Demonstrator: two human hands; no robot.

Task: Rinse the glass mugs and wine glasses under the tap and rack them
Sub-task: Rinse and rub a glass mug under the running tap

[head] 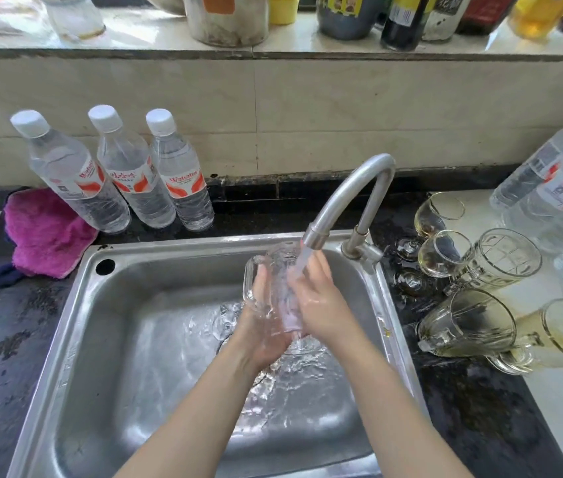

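Here the steel sink (107, 326) fills the middle of the counter (4, 339), its tap (349, 198) running. Three water bottles (124, 170) stand at the counter's back edge beside a pink cloth (45, 232). Mugs and wine glasses (469, 288) lie at the right edge. Over the basin, the left hand (262, 326) grips a glass mug (274, 281) under the stream; the right hand (321, 301) wraps its other side.

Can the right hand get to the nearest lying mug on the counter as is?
Probably not yet: the right hand and left hand both hold the glass mug under the tap. The lying mug itself is unobstructed.
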